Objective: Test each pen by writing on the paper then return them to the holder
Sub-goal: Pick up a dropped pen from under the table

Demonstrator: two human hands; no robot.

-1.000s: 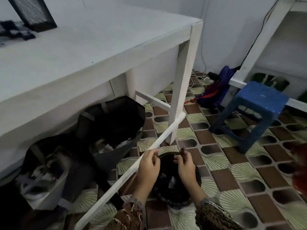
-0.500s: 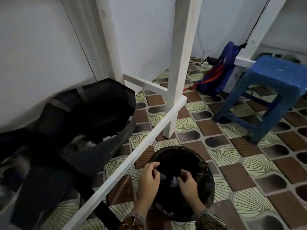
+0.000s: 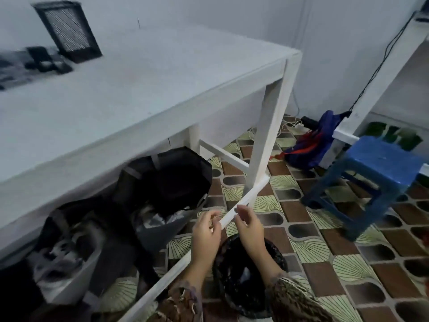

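Both hands risen from bin (image 3: 274,256); left hand (image 3: 205,231), right hand (image 3: 249,226) fingers loosely open, empty; holder (image 3: 67,31) well apart.

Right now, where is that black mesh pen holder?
In the head view the black mesh holder stands at the far left of the white table, near the wall, just right of some blurred dark items, far from both hands.
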